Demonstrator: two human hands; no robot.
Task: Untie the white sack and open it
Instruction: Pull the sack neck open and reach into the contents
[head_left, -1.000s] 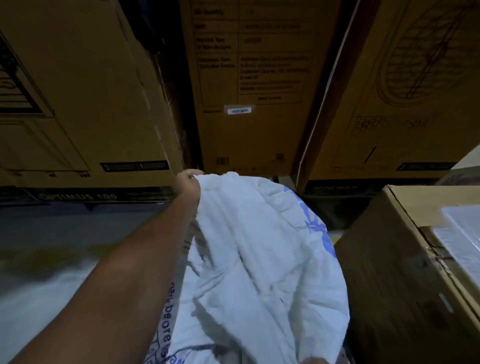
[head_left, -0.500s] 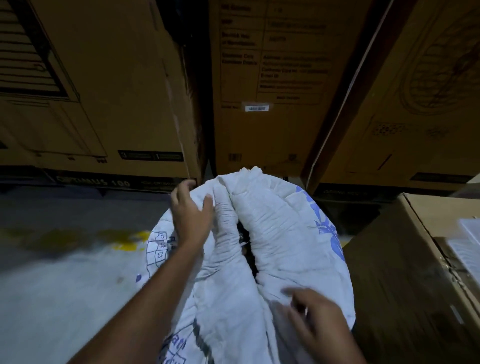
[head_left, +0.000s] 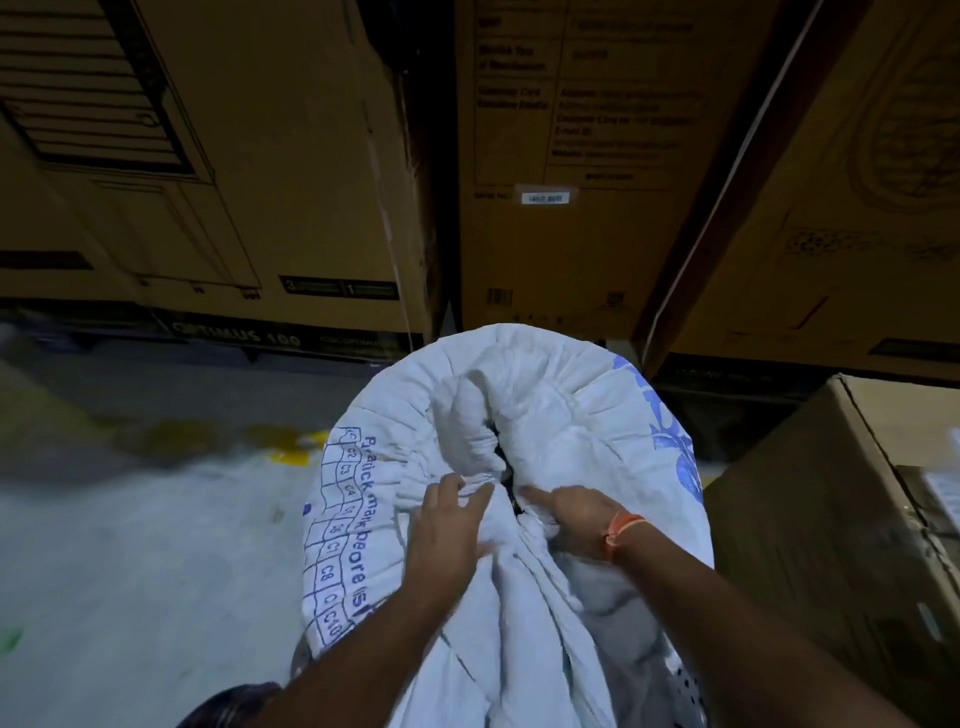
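1. The sack (head_left: 545, 415) stands on the floor (head_left: 130, 545) in the lower middle of the view, its white cloth gathered into folds around a dark slit of a mouth (head_left: 501, 457).
2. The left hand (head_left: 447, 525) lies on the gathered cloth just left of the slit, fingers (head_left: 475, 501) loosely spread and resting on the folds; whether they pinch any cloth cannot be told.
3. The right hand (head_left: 571, 519) sits just right of the slit, one finger extended with its tip at the dark gap, the others curled into the cloth beneath.
4. The two hands are near each other, with the near end of the slit between them.
5. An orange band (head_left: 621, 530) circles the right wrist.
6. Blue print and a lettered grid (head_left: 337, 530) run down the sack's left side; a blue pattern marks its right edge.
7. Cardboard boxes (head_left: 571, 234) stand behind the sack, and another box (head_left: 831, 519) stands just beside it on the right.
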